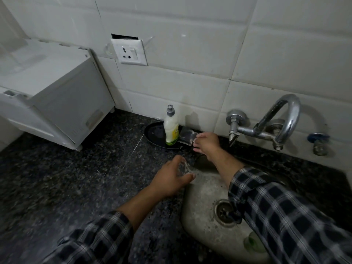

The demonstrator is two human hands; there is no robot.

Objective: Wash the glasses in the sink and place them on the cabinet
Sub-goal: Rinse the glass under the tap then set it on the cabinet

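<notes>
Your left hand (169, 180) held a small clear glass (183, 168), its fingers (187, 177) curled round the sides, right over the near-left edge of the steel sink (202, 189). Your right hand (208, 144) reached further back, and its thumb and fingers appeared to pinch the mouth of a second glass (186, 137). This one lay tipped on its side just beyond those fingers, against the tiled wall.

Both glasses were thin, smooth and see-through, and probably slippery, so grip each round the body instead of by the rim. Bring the second glass back low over the bench (85, 178) and keep it from knocking the soap bottle (171, 128). That bottle stood upright just left of your right fingers, pale plastic with a grey cap, on a shallow black tray (152, 132). Keep the two glasses apart as they come together over the sink.

The bench was dark speckled stone, hard enough to chip glass. The sink was dull, scuffed metal with a round drain (225, 212) below your right forearm. A curved chrome tap (282, 119) was fixed to the wall, to the right of your right hand. No water could be seen running.
</notes>
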